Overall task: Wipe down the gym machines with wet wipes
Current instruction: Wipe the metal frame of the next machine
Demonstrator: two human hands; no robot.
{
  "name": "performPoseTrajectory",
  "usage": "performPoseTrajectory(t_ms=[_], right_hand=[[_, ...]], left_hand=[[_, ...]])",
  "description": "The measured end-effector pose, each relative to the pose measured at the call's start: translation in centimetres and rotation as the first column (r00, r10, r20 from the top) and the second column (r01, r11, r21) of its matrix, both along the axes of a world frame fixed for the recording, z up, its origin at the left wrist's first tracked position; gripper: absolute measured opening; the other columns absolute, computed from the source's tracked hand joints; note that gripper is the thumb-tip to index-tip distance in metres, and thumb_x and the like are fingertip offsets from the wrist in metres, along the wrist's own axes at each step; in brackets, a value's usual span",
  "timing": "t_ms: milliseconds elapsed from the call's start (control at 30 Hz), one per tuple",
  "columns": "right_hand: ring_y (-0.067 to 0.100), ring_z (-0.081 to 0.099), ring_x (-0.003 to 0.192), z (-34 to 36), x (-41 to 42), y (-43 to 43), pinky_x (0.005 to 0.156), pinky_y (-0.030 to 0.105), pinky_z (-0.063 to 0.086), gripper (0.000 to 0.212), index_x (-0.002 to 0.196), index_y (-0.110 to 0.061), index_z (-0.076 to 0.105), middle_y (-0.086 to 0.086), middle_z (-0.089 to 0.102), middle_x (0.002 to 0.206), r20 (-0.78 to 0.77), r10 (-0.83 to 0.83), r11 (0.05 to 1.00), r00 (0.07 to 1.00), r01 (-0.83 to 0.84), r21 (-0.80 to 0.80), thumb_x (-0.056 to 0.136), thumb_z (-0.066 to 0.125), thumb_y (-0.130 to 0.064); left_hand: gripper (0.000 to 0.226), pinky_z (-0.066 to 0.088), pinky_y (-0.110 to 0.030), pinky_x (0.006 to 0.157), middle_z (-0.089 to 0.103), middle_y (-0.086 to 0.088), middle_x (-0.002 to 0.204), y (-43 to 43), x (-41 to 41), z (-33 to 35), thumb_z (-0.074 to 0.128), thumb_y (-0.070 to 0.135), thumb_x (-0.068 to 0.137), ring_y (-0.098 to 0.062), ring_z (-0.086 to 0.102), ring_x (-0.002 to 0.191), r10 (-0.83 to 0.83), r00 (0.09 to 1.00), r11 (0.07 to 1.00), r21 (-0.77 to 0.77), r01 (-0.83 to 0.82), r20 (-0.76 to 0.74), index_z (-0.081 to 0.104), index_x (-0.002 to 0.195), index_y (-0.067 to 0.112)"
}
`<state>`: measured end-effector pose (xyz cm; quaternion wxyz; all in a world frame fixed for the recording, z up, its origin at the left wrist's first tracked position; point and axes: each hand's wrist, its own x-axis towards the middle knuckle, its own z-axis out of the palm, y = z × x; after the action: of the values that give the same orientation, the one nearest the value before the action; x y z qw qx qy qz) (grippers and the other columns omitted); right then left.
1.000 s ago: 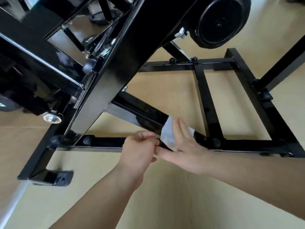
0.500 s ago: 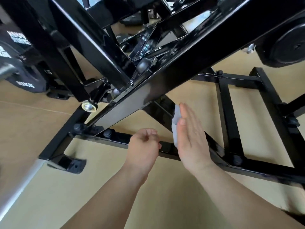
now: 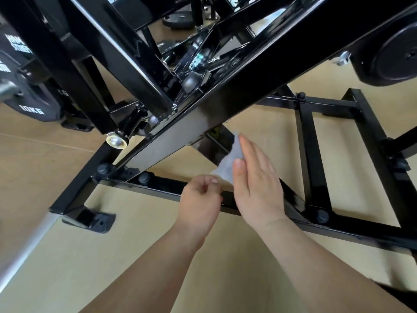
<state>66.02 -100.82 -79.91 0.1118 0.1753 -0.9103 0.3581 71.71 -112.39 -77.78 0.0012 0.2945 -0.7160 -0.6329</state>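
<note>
Pale wooden floor (image 3: 146,256) beneath the black gym machine (image 3: 248,71). The right hand (image 3: 257,188) presses a wet wipe (image 3: 228,164) with straight fingers; the left hand (image 3: 200,199) is curled, grasp unclear.

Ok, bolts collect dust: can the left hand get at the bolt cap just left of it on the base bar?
Probably yes. The left hand is over the base bar, with nothing between it and the bolt cap; the sloped beam passes above. The wet wipe is under the right hand, though.

1 head-worn wide-angle camera looks down, close over the black machine frame (image 3: 158,186) and floor (image 3: 135,245).
</note>
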Motion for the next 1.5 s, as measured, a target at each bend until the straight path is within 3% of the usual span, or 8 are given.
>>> performPoseTrajectory(t_ms=[200,433,633,733,800,933,1167,1500], right_hand=[[0.011,0.044,0.138,-1.1,0.2,2.7,0.116,0.04,0.038,0.057,0.153,-0.036,0.041,-0.014,0.049,0.152,0.219,-0.102,0.986,0.97,0.127,-0.105,0.104,0.017,-0.053],[0.014,0.043,0.14,-0.1,0.0,-0.7,0.118,0.038,0.031,0.059,0.153,-0.027,0.043,-0.004,0.052,0.152,0.008,-0.101,0.992,0.995,0.101,-0.079,0.108,0.013,-0.05],[0.017,0.047,0.129,-7.5,0.0,10.3,0.1,0.021,0.028,0.049,0.141,-0.019,0.056,0.002,0.057,0.14,0.446,-0.223,0.956,0.867,0.283,-0.073,0.112,0.023,-0.04],[0.026,0.05,0.116,-8.6,-0.7,11.7,0.097,0.029,0.031,0.042,0.101,-0.023,0.059,0.007,0.058,0.114,0.554,-0.252,0.948,0.794,0.317,-0.023,0.11,0.022,-0.041],[0.03,0.051,0.12,-7.7,-1.2,10.1,0.109,0.046,0.035,0.043,0.087,-0.043,0.049,0.0,0.056,0.111,0.492,-0.274,0.95,0.826,0.313,0.003,0.101,0.01,-0.057],[0.021,0.03,0.152,-4.7,-0.1,4.1,0.124,0.052,0.02,0.078,0.159,-0.025,0.034,-0.001,0.037,0.164,0.2,-0.2,0.98,0.959,0.199,0.022,0.099,0.002,-0.063],[0.017,0.048,0.125,-5.4,-0.2,5.8,0.101,0.029,0.033,0.068,0.157,-0.028,0.037,-0.001,0.056,0.139,0.092,-0.103,0.995,0.99,0.103,0.011,0.103,0.014,-0.062],[0.028,0.056,0.116,2.1,-1.3,-3.0,0.096,0.044,0.046,0.082,0.15,-0.014,0.043,0.008,0.059,0.129,-0.018,-0.057,0.998,0.998,0.058,0.034,0.096,0.018,-0.07]], left_hand=[[0.018,0.059,-0.034,0.08,0.074,-0.001,0.096,0.2,0.1,-0.6,0.052,0.019,0.101,-0.016,0.073,0.09,-0.019,0.999,1.0,-0.002,0.019,0.032,0.069,0.098,0.023],[0.015,0.056,-0.03,0.068,0.076,-0.007,0.085,1.5,-0.5,-1.4,0.054,0.009,0.097,-0.021,0.071,0.072,-0.016,0.999,1.0,0.026,0.015,0.041,0.069,0.096,0.008],[0.014,0.059,-0.043,0.086,0.074,-0.009,0.099,3.5,-0.4,-2.3,0.055,0.011,0.1,-0.028,0.071,0.094,-0.101,0.991,0.994,-0.024,0.104,0.089,0.067,0.097,0.018],[0.015,0.06,-0.045,0.089,0.074,-0.005,0.099,4.7,-0.7,-3.0,0.053,0.016,0.102,-0.027,0.071,0.095,-0.169,0.98,0.983,-0.048,0.175,0.102,0.065,0.097,0.025],[0.015,0.06,-0.044,0.089,0.073,0.001,0.099,5.4,-0.6,-3.1,0.054,0.019,0.102,-0.024,0.071,0.095,-0.213,0.97,0.974,-0.058,0.22,0.114,0.065,0.097,0.029],[0.015,0.061,-0.045,0.085,0.076,0.001,0.088,5.3,-0.8,-3.0,0.057,0.021,0.096,-0.016,0.069,0.08,-0.256,0.96,0.964,-0.044,0.262,0.11,0.072,0.093,0.021],[0.02,0.06,-0.04,0.084,0.073,-0.002,0.101,3.3,-1.0,-3.1,0.052,0.006,0.099,-0.02,0.073,0.091,-0.094,0.986,0.995,0.051,0.088,0.135,0.066,0.105,0.02],[0.028,0.06,-0.047,0.087,0.076,-0.01,0.097,0.4,-1.4,-2.5,0.055,0.01,0.076,-0.032,0.071,0.089,0.048,0.994,0.989,0.136,-0.062,0.103,0.071,0.098,0.018]])
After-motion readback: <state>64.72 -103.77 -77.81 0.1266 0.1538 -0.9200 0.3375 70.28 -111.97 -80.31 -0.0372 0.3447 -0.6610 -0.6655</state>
